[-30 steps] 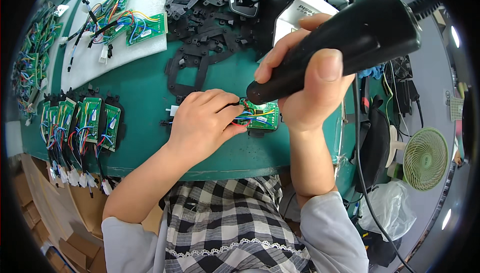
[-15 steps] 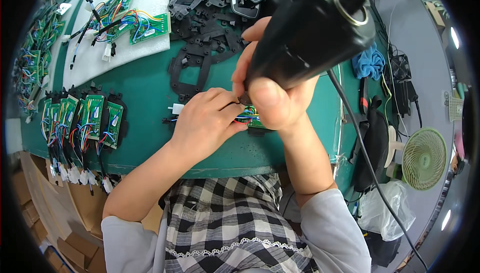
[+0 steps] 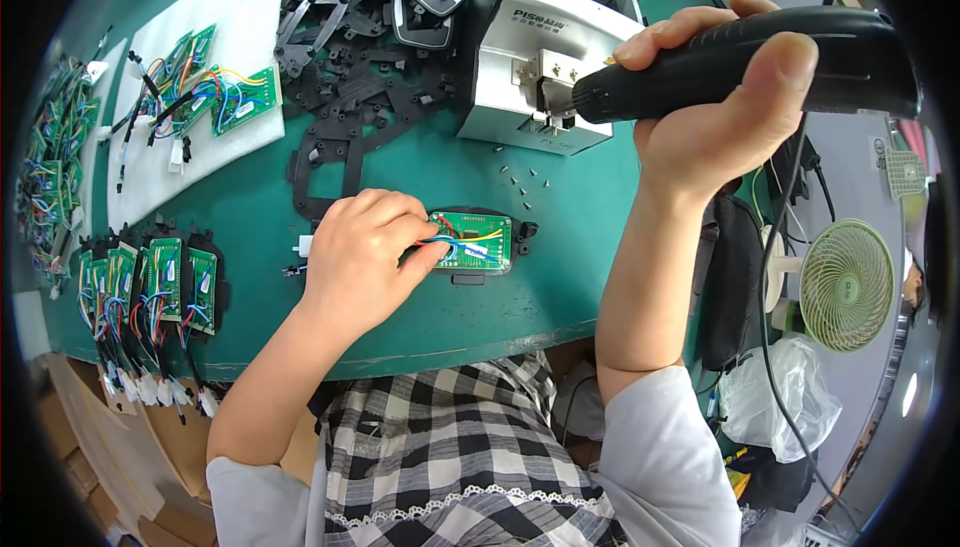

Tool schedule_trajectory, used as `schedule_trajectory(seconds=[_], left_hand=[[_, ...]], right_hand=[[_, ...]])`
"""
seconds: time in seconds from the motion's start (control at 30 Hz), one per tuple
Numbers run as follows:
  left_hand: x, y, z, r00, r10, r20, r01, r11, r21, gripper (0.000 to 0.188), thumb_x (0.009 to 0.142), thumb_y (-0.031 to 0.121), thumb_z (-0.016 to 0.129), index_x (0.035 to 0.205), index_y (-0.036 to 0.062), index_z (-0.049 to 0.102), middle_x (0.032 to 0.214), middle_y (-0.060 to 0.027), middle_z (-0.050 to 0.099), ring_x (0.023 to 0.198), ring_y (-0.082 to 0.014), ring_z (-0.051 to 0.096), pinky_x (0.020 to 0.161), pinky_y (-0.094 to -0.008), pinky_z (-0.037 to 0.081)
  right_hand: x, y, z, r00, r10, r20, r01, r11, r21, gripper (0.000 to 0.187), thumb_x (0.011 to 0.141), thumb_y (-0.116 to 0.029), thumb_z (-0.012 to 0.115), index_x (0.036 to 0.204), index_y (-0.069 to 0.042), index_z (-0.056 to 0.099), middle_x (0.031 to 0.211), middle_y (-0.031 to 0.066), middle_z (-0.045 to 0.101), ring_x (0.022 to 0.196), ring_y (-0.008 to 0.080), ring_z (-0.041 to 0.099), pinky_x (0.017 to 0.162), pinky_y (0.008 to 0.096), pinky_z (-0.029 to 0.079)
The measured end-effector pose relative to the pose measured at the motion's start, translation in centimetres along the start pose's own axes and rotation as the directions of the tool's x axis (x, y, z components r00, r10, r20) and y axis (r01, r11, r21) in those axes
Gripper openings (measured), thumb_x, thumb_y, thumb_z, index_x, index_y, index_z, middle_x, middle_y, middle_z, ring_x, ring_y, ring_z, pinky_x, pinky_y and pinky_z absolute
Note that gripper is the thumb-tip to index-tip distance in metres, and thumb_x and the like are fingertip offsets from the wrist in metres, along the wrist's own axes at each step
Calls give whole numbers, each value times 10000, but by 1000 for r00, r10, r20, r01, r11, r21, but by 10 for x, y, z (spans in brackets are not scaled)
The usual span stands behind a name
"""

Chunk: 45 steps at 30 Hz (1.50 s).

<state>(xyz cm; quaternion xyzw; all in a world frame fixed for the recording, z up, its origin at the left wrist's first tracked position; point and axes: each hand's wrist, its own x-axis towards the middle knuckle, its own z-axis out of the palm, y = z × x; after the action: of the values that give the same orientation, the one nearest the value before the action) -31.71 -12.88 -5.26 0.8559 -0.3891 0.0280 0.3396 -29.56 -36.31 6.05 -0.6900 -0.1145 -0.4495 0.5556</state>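
My right hand (image 3: 715,112) is wrapped round a black electric screwdriver (image 3: 860,65). The screwdriver lies almost level, its nose against the metal outlet on the front of a white screw feeder (image 3: 505,72); its bit is hidden there. On the table in front of me lies a green circuit board (image 3: 470,222) set in a black plastic frame (image 3: 522,235). My left hand (image 3: 362,257) rests at the board's left end, thumb and fingers closed on its coloured wires (image 3: 465,245). A white connector (image 3: 304,246) sticks out beyond that hand.
Several small screws (image 3: 517,183) lie loose before the feeder. Wired boards in black frames (image 3: 165,282) stand in a row at left. More boards lie on a white foam sheet (image 3: 240,27). Black plastic frames (image 3: 350,97) are heaped behind. A green fan (image 3: 845,287) stands at right.
My right hand has carried the screwdriver from above the board up and right to the feeder, tilting it level. The board is uncovered now; my left hand stays at it. The view has shifted.
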Motion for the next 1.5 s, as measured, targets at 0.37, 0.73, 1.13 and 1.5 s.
schedule_trajectory(seconds=[0.37,0.73,1.13,1.5], left_hand=[[-4,-2,5,998,-2,-60,1,1000,-23,118,749,137,718,850,83,689,906,1,649,893,-214,595,766,-356,435],[-9,-7,6,998,-9,-66,9,1000,-1,124,731,68,676,855,66,669,944,-14,637,904,-223,594,758,-357,446],[-11,-6,8,992,-19,-121,20,1000,9,64,727,100,679,762,90,627,836,17,591,820,-196,565,720,-322,456],[-15,13,4,978,105,-181,-89,991,97,341,724,141,715,1033,30,622,1053,-74,604,1021,-240,566,896,-370,449]], right_hand=[[-23,-21,17,986,167,0,-167,985,37,708,881,-610,432,1095,64,432,630,146,554,457,229,543,437,335,472],[-87,-29,50,881,334,335,-401,903,155,710,853,-620,488,1132,25,390,655,142,546,469,233,545,457,352,498],[-106,-37,66,887,329,324,-355,934,24,826,796,-706,539,1112,45,405,637,129,567,461,187,543,439,279,462],[-78,-20,16,897,432,94,-410,734,541,712,887,-623,442,1194,18,474,702,111,508,515,183,447,484,315,378]])
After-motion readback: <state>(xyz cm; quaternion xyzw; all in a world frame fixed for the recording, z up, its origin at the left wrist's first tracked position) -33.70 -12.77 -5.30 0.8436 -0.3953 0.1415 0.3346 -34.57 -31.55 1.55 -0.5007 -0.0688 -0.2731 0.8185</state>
